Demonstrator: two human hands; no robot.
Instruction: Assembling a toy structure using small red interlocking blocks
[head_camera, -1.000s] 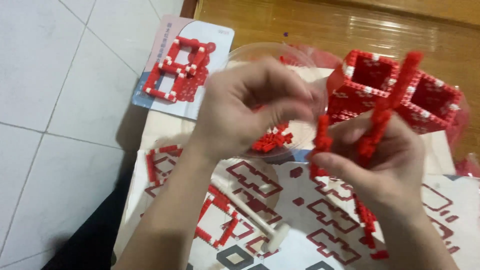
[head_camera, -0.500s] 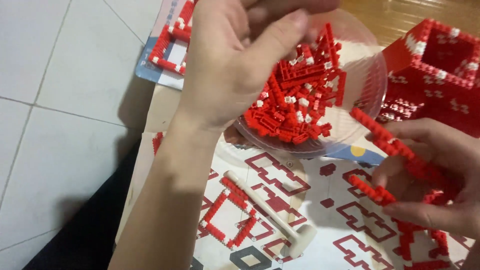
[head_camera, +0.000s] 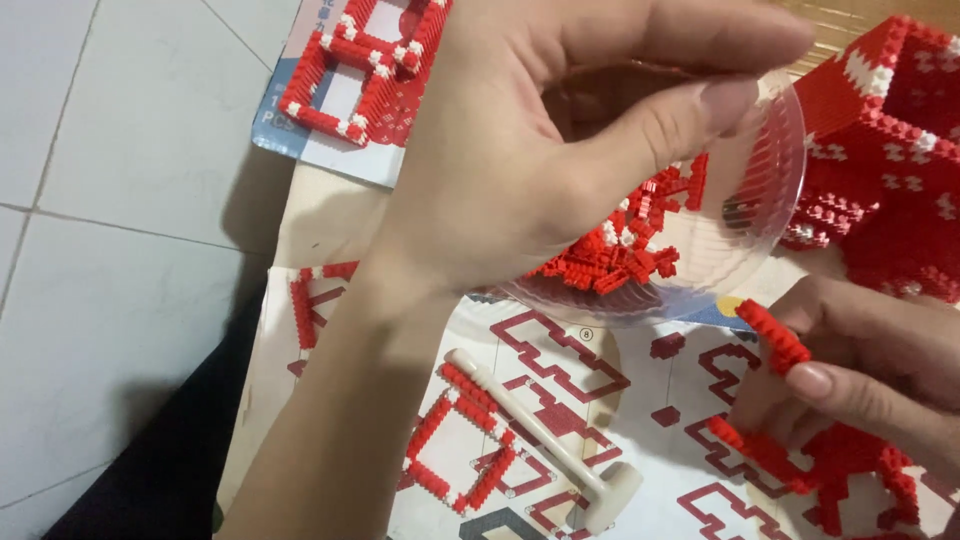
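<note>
- The left hand (head_camera: 520, 170) is hovering over the clear round plastic bowl (head_camera: 770, 210) of small red bricks (head_camera: 620, 250), its grip spread, pinching nothing.
- The right hand (head_camera: 880, 380) is pinching a red brick strip (head_camera: 772, 335) at the near right.

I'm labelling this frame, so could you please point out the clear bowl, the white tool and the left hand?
clear bowl (head_camera: 770, 215): head view, bare right wall near the rim.
white tool (head_camera: 545, 430): head view, middle of its handle.
left hand (head_camera: 510, 150): head view, back of the hand.
</note>
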